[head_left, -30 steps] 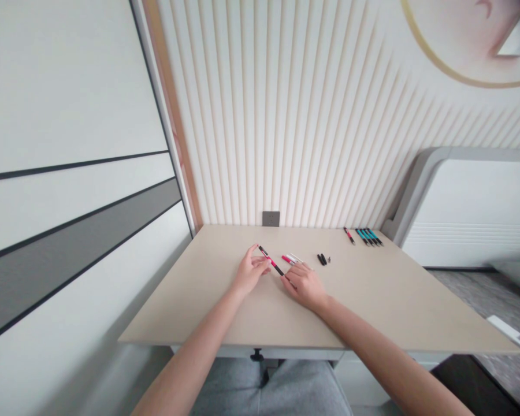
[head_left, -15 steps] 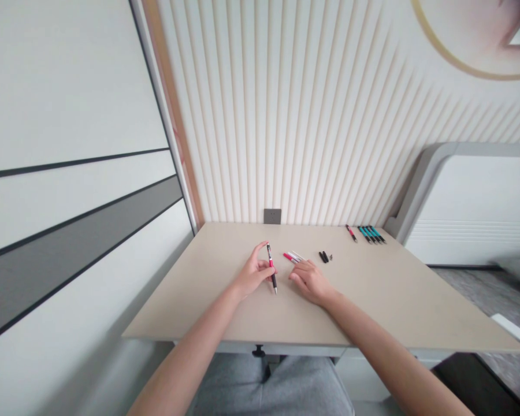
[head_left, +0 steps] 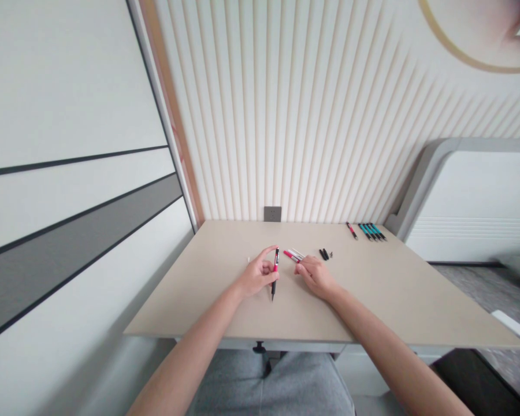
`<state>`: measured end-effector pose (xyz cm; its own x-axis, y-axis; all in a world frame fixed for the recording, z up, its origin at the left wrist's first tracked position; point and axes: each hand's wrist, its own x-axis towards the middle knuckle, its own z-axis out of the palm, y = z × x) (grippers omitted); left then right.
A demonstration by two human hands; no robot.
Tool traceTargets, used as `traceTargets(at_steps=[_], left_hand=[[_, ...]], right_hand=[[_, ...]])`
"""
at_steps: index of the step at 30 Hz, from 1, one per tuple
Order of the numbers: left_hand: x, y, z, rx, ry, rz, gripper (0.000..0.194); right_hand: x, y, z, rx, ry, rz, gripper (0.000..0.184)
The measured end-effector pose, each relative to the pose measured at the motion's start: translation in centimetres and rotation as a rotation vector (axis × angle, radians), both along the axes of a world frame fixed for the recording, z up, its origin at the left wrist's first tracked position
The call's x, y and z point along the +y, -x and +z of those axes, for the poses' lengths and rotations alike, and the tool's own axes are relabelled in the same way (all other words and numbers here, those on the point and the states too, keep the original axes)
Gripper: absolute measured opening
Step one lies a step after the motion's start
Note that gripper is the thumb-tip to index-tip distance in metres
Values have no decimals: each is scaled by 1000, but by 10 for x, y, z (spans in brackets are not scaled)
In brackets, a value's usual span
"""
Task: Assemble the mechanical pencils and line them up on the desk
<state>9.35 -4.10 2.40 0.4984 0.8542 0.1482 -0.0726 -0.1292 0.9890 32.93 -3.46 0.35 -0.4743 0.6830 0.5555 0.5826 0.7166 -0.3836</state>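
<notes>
My left hand is closed around a red-and-black ballpoint pen. The pen stands nearly upright with its dark tip pointing down, and a finger of that hand rests on its top end. My right hand lies on the tabletop to the right, its fingers curled together; what they hold, if anything, is hidden. Just beyond its fingertips lie a pink pen barrel and thin white sticks that look like refills, partly covered by the hand. Two black grip-like pieces rest farther right beside a tiny metallic part.
At the back right of the beige table lie a red-and-black pen and a row of several teal-and-black pens. A dark wall socket sits above the back edge. A small whitish speck lies beyond my left hand.
The pen in my left hand has shifted slightly right and tilted, its tip now leaning left. My right hand has drawn slightly right, and its fingers are more curled.
</notes>
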Motion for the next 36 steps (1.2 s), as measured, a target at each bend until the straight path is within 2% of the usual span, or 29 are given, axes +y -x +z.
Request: traceTargets(at_steps=[5,10,17,25,30,33,36], left_hand=[[-1,2,2,-2,-2,-14,76],[-3,1,7,0,19,-9,83],[-3,2,7,5,8,-13,72],[-4,3,8,-35,24,6,79],[-3,-2,7,-96,-4,113,93],[-2,-4,7,-80,-26,131,96],[-1,-4,7,-75,-33,134,98]], right_hand=[[2,-1,-2,-2,21,-5,40],[2,0,-3,-16,36,4,41],[0,-1,-1,-26,31,7,42],[-1,0,2,-28,15,4,44],[-6,3,8,-30,30,103,36],[-10,9,12,-9,47,181,28],[-12,17,12,-38,39,255,29]])
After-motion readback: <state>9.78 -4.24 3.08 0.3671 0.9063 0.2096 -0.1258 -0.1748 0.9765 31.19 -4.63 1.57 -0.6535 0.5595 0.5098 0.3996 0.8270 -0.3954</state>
